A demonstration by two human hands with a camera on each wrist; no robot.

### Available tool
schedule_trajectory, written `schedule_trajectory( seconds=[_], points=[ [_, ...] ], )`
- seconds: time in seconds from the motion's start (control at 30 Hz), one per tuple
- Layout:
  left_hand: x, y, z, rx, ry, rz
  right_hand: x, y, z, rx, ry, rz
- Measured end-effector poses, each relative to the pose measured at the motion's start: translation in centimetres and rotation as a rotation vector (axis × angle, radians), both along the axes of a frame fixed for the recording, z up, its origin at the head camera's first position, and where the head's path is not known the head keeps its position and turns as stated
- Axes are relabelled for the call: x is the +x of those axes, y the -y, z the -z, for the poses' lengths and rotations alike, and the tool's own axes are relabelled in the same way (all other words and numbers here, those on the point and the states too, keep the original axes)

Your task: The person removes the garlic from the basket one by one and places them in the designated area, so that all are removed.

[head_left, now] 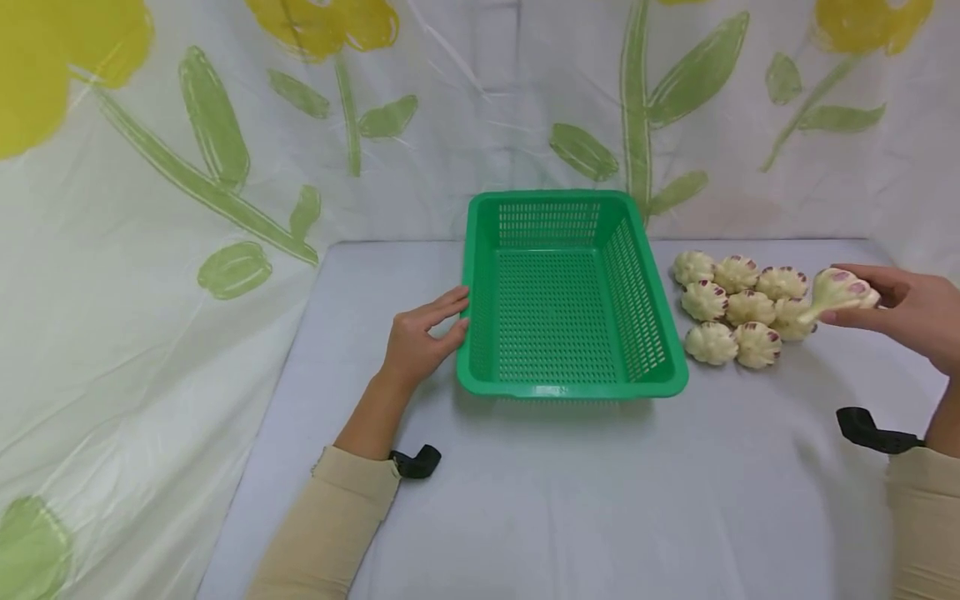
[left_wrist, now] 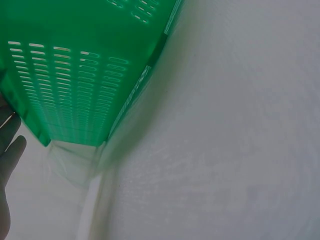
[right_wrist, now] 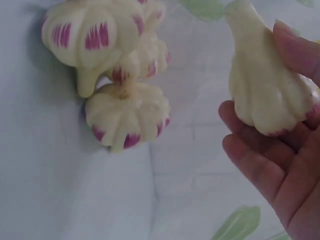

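My right hand [head_left: 911, 308] holds a garlic bulb [head_left: 838, 292], white with purple marks, above the table at the right. In the right wrist view its thumb lies on one side of the bulb [right_wrist: 267, 80] and the fingers curl under the other. Beside it, several more garlic bulbs [head_left: 750, 308] sit in rough rows on the table. My left hand [head_left: 422, 337] touches the left rim of a green plastic basket [head_left: 573, 390] with fairly straight fingers, thumb spread apart. Only part of that hand [left_wrist: 7, 155] shows in the left wrist view. Nothing lies inside the basket.
A white cloth covers the table [head_left: 570, 500]. Behind it hangs a white curtain [head_left: 465, 108] with yellow flowers and green leaves. Dark wrist mounts [head_left: 417, 462] are worn on both arms.
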State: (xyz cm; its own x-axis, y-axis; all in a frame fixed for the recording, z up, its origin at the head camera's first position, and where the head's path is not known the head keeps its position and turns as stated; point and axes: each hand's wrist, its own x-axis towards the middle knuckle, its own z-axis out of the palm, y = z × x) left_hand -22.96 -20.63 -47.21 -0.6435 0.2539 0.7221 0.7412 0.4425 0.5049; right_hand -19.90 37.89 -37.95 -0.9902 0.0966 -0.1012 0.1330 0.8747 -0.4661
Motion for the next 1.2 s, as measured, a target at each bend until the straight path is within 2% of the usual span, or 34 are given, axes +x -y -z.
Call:
schedule_trajectory(
  seconds=[0.33,0.53,0.7,0.93,1.2],
  points=[
    [0.0,0.0,0.0,-0.002,-0.006,0.002,1.1,-2.6,1.2,0.061,0.163,-0.02],
    [0.1,-0.1,0.0,-0.005,0.003,-0.002,1.1,-4.1,2.7,0.006,0.254,-0.009],
    [0.0,-0.1,0.0,0.002,0.003,-0.004,1.0,-4.3,3.4,-0.003,0.363,-0.065],
    [0.0,-0.1,-0.1,0.005,0.007,0.002,0.8,-4.2,4.9,0.024,0.371,-0.109],
    [0.1,-0.1,0.0,0.002,0.015,0.0,0.8,-3.9,5.8,-0.011,0.418,-0.13]
  ],
)
